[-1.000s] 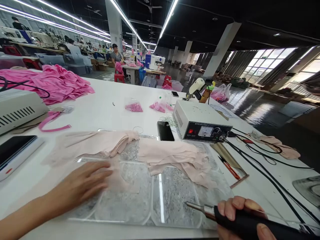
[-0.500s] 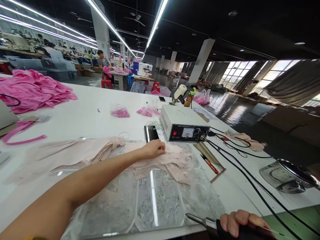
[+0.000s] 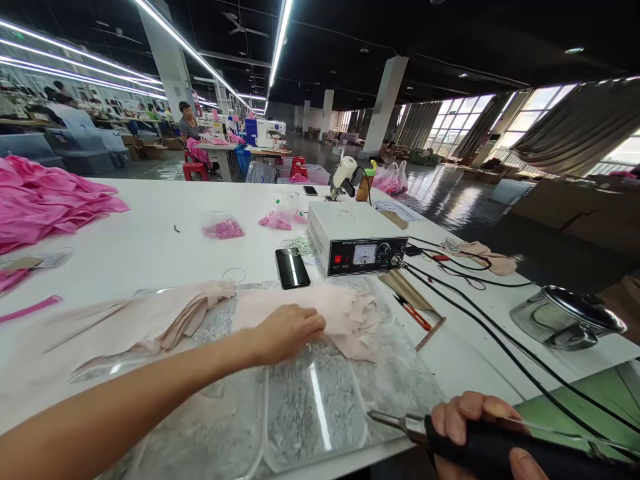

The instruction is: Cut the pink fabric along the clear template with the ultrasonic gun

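My left hand (image 3: 290, 333) rests at the near edge of a stack of pale pink fabric pieces (image 3: 295, 303), its fingers curled together on the cloth; the fingertips are partly hidden. A second pale pink pile (image 3: 150, 317) lies to its left. Beneath both is a clear, scuffed plastic sheet with moulded panels (image 3: 315, 413). My right hand (image 3: 480, 427), at the lower right, is wrapped round the black handle of a pen-like ultrasonic tool (image 3: 500, 447). Its pointed metal tip faces left, above the near table edge and apart from the fabric.
Behind the stack are a phone (image 3: 293, 268) and a white control box (image 3: 357, 233) with black cables (image 3: 480, 340). Orange-handled snips (image 3: 414, 312) and a lidded metal pot (image 3: 565, 317) are to the right. Bright pink fabric (image 3: 50, 200) is heaped left. A person (image 3: 193, 133) sits in the background.
My left hand has drawn toward me, from the top of the stack to its near edge. The phone now shows fully. My right hand keeps hold of the tool, and the view has shifted.
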Demonstrator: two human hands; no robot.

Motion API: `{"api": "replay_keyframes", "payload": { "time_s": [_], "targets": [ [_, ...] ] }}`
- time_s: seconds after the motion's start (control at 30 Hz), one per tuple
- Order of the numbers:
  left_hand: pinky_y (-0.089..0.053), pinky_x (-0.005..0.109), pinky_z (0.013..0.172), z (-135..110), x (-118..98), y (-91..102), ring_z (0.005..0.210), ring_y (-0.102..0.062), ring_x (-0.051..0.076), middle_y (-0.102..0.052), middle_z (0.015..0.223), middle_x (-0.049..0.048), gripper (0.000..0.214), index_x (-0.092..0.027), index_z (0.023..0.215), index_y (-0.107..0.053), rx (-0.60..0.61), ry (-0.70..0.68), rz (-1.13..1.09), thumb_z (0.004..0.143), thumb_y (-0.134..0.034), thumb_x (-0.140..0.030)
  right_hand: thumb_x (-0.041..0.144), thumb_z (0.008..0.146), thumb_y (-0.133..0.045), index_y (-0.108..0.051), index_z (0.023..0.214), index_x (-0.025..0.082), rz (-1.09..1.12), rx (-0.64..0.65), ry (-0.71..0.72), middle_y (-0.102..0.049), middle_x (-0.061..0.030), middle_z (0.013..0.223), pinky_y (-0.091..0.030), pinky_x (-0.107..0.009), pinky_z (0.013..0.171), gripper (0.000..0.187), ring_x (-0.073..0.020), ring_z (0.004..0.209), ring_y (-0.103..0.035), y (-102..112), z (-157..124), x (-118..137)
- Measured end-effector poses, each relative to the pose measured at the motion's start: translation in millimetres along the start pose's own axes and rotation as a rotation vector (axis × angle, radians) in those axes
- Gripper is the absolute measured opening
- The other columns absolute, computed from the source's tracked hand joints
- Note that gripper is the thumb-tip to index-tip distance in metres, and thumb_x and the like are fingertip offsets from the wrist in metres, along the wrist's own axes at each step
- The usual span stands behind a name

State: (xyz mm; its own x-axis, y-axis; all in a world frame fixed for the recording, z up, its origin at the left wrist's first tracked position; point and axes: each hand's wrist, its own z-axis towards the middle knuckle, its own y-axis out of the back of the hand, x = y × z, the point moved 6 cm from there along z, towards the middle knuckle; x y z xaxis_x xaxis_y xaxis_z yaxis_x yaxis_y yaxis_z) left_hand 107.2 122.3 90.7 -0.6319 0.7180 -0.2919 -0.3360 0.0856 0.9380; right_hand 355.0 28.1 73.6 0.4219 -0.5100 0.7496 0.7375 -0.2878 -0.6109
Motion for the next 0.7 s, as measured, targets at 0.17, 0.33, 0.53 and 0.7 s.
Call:
{"api": "replay_keyframes", "payload": {
  "time_s": [0.17, 0.33, 0.53, 0.7],
  "targets": [
    [-0.039, 0.025, 0.054, -45.6, -34.3, -17.8, 0.056, -0.052, 0.014, -0.058, 0.071, 0.0001, 0.027, -0.018, 0.079, -0.053, 0.135, -0.106, -0.055, 0.101, -0.039, -0.020, 0.036, 0.068, -0.058, -0.056, 0.078, 0.020, 0.013, -0.008, -0.030, -0.049, 0.0020, 0.067, -0.042, -0.027, 0.041, 0.019, -0.0101, 0.045, -0.046, 0.4, -2.3, -2.4],
    [-0.043, 0.020, 0.054, -83.1, -38.2, -3.3, 0.058, -0.057, 0.011, -0.062, 0.073, -0.0023, 0.016, -0.020, 0.081, -0.061, 0.286, -0.131, -0.215, 0.094, -0.054, -0.015, 0.035, 0.064, -0.058, -0.057, 0.077, 0.020, -0.006, 0.002, 0.003, -0.049, 0.0026, 0.067, -0.040, -0.026, 0.040, 0.021, -0.0091, 0.044, -0.043, -4.6, -3.9, -0.5],
    [-0.047, 0.020, 0.057, -83.0, -30.9, 8.6, 0.061, -0.060, 0.012, -0.064, 0.077, 0.0008, 0.021, -0.019, 0.081, -0.068, 0.275, -0.058, -0.252, 0.096, -0.054, -0.021, 0.037, 0.067, -0.059, -0.059, 0.080, 0.020, -0.015, 0.081, -0.026, -0.048, 0.0029, 0.069, -0.041, -0.026, 0.041, 0.022, -0.0084, 0.044, -0.043, -19.3, -7.7, -9.3],
    [-0.041, 0.041, 0.107, -81.6, -39.4, -14.7, 0.123, -0.056, 0.027, -0.061, 0.131, 0.0118, 0.031, -0.019, 0.127, -0.060, 0.034, -0.166, 0.036, 0.101, -0.049, -0.031, 0.037, 0.067, -0.058, -0.059, 0.080, 0.020, -0.002, 0.095, -0.030, -0.049, 0.0032, 0.069, -0.040, -0.025, 0.041, 0.021, -0.0083, 0.044, -0.043, -28.7, -10.8, -10.2]
  ]
}}
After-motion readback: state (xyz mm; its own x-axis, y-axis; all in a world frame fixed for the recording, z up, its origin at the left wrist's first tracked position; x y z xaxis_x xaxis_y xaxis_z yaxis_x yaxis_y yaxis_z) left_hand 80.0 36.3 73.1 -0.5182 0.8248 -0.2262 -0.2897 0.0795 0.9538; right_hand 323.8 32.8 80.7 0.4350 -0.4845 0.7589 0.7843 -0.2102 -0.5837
